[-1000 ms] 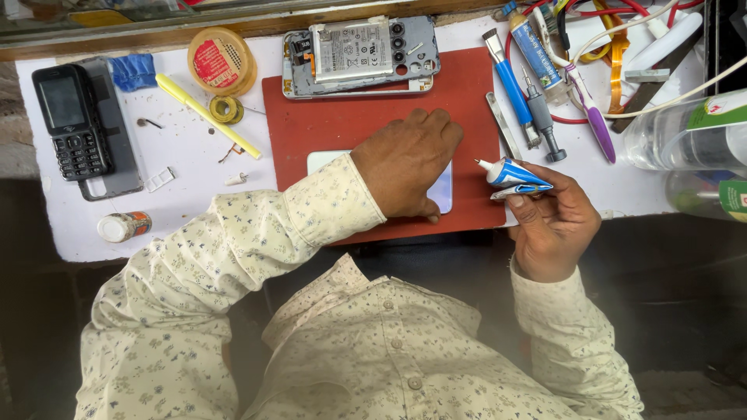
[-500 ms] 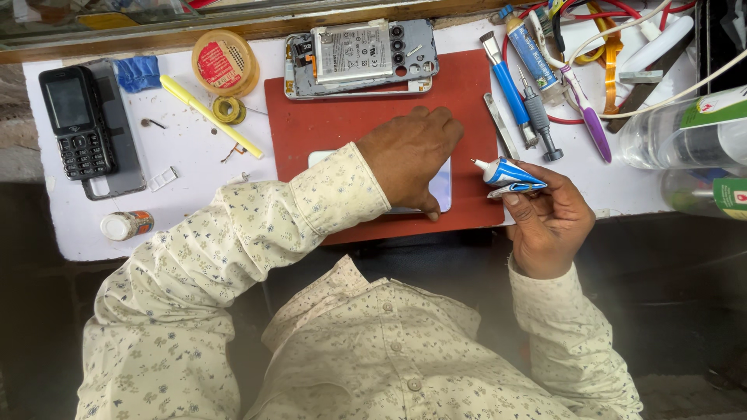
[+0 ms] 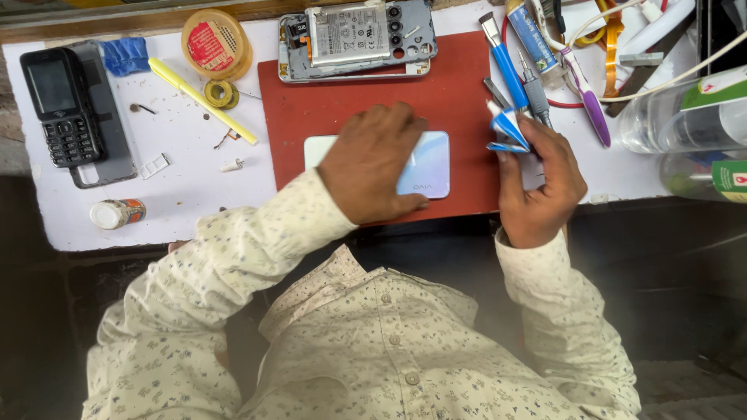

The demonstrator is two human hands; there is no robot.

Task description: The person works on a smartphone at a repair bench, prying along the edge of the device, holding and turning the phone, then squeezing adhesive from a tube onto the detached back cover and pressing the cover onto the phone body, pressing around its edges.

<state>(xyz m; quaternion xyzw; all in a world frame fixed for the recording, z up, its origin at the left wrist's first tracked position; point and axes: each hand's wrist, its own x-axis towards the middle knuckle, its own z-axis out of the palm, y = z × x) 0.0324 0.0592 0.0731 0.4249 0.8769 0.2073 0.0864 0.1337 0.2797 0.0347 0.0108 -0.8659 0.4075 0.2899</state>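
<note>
Back cover held flat, glue tube ready

At frame centre, the left hand (image 3: 373,167) presses spread fingers on the pale phone back cover (image 3: 432,163) on the red mat (image 3: 459,85); the right hand (image 3: 541,183) pinches a small glue tube (image 3: 507,128). Steady pressure and a thin bead would likely serve best.

One head-worn camera looks steeply down, close over the white worktable (image 3: 194,194).
</note>
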